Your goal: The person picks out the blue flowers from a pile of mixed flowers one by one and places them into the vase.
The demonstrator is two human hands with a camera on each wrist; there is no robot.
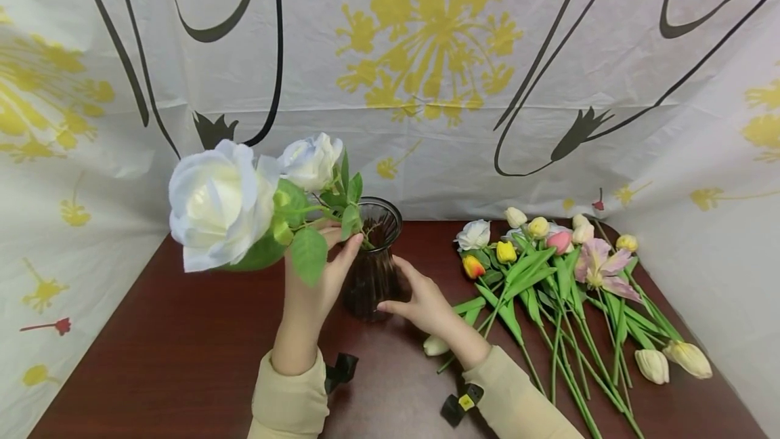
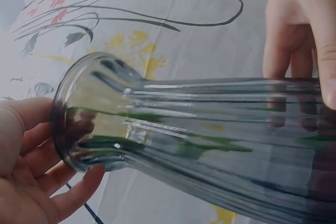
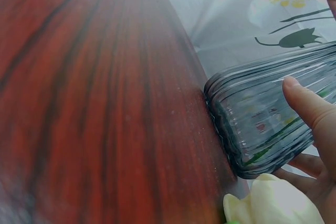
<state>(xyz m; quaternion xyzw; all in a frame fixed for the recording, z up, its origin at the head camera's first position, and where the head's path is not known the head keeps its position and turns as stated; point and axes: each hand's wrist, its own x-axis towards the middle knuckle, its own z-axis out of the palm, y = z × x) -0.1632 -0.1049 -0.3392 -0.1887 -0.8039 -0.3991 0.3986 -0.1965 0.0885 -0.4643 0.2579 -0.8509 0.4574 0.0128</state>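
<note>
A ribbed dark glass vase (image 1: pixel 372 273) stands on the red-brown table (image 1: pixel 183 344). Two white roses (image 1: pixel 216 208) lean out of it to the left, their green stems down inside the glass (image 2: pixel 199 124). My left hand (image 1: pixel 323 276) holds the stems at the vase's mouth, with its fingers (image 2: pixel 68 192) against the rim. My right hand (image 1: pixel 420 303) grips the vase low down, thumb on the near side (image 3: pixel 310 108) and fingers behind. In the right wrist view the vase's base (image 3: pixel 262 124) sits flat on the table.
A pile of artificial tulips and other flowers (image 1: pixel 548 269) with long green stems lies on the table to the right. One cream tulip head (image 1: pixel 435 345) lies under my right wrist. A patterned white cloth (image 1: pixel 439 120) walls in the back and both sides.
</note>
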